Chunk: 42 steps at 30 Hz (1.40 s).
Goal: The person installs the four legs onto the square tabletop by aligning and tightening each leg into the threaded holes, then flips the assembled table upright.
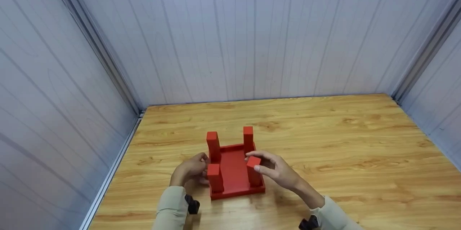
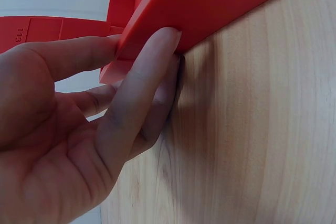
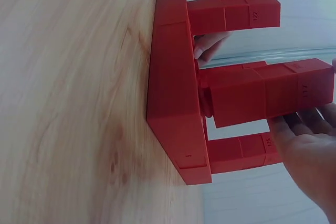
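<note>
A red rectangular base (image 1: 237, 193) with low rims lies on the wooden table, and red square posts stand at its corners. Beside its left edge, my left hand (image 1: 191, 168) holds the base, its fingertips on the outer wall (image 2: 210, 9) and rim in the left wrist view. My right hand (image 1: 282, 174) grips the top of the near right post (image 1: 254, 176) between thumb and fingers. In the right wrist view this post (image 3: 273, 92), marked 117, leans a little, and a narrower peg (image 3: 206, 102) shows between it and the base.
The near left post (image 1: 215, 179), far left post (image 1: 214, 147) and far right post (image 1: 248, 138) rise upright from the base. White panel walls (image 1: 234, 35) enclose the back and sides of the wooden table (image 1: 342, 150).
</note>
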### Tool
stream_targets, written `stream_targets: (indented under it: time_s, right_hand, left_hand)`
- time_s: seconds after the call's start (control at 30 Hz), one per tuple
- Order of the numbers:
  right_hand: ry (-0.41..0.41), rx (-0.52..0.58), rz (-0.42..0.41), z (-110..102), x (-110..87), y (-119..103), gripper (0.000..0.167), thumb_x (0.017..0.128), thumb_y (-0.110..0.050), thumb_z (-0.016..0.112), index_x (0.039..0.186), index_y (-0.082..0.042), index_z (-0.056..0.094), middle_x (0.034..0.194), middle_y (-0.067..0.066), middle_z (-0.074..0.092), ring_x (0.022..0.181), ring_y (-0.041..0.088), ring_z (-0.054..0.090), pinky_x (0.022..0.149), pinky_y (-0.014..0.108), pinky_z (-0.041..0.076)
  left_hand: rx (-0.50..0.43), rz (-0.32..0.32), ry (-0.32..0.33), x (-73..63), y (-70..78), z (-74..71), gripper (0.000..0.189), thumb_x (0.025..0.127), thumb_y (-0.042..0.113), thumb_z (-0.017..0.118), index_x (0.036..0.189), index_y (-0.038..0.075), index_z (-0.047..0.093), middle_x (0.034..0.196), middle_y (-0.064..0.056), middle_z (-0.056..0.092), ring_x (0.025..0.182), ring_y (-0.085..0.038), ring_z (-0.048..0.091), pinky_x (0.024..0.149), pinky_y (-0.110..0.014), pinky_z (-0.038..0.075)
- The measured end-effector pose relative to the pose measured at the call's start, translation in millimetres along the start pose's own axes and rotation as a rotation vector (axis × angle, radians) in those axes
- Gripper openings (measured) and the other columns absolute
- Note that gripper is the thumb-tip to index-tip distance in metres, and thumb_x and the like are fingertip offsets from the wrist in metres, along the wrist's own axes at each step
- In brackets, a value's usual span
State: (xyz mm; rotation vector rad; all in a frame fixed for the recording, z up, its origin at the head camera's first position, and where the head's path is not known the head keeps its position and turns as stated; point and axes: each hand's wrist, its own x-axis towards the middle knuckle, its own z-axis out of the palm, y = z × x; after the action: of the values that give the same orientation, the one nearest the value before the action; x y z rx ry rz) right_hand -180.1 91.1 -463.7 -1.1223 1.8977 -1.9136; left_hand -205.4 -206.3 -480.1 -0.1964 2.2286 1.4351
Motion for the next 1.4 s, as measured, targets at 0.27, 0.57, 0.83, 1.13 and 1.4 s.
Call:
stream_targets:
  time_s: [0.27,0.57,0.83,1.13,1.4]
  right_hand:
    - [0.076,-0.070,0.049,-2,-2.5,0,0.038,0.093,-0.008,0.060,0.126,0.006,0.048,0.122,0.022,0.054,0.095,0.011,0.058,0.079,0.024,0.052]
    - [0.167,-0.164,0.131,3,-1.0,-10,0.032,0.088,-0.008,0.067,0.117,0.000,0.054,0.110,0.014,0.058,0.093,0.013,0.058,0.080,0.026,0.049]
    - [0.234,-0.231,0.129,10,0.7,-25,0.031,0.084,-0.014,0.074,0.106,-0.004,0.054,0.098,0.008,0.059,0.086,0.016,0.057,0.075,0.023,0.048]
    - [0.242,-0.266,0.160,9,0.1,-15,0.034,0.083,-0.016,0.074,0.109,-0.006,0.055,0.105,0.007,0.058,0.092,0.022,0.056,0.078,0.026,0.048]
    - [0.111,-0.070,-0.004,1,-2.1,7,0.036,0.097,-0.006,0.052,0.130,0.006,0.047,0.126,0.030,0.050,0.115,0.022,0.055,0.095,0.031,0.050]
  left_hand:
    - [0.005,0.005,0.009,0.3,1.5,0.4,0.012,0.091,0.000,0.045,0.102,0.004,0.046,0.074,-0.008,0.052,0.061,-0.016,0.053,0.053,-0.030,0.055]
    - [-0.005,-0.006,0.007,1.1,1.0,0.6,0.013,0.090,-0.002,0.044,0.102,0.004,0.045,0.069,-0.006,0.050,0.059,-0.015,0.051,0.051,-0.029,0.054]
    - [-0.008,-0.009,-0.011,0.9,1.2,-0.5,0.015,0.091,-0.002,0.041,0.104,0.004,0.045,0.071,-0.007,0.050,0.060,-0.015,0.051,0.053,-0.030,0.054]
    - [-0.003,-0.020,0.000,2.2,1.1,-1.5,0.017,0.091,-0.003,0.041,0.105,0.005,0.046,0.077,-0.009,0.054,0.062,-0.017,0.055,0.054,-0.031,0.056]
    - [0.000,-0.024,-0.011,1.3,0.4,-1.5,0.016,0.092,0.000,0.043,0.107,0.004,0.047,0.079,-0.012,0.058,0.064,-0.018,0.059,0.057,-0.033,0.058]
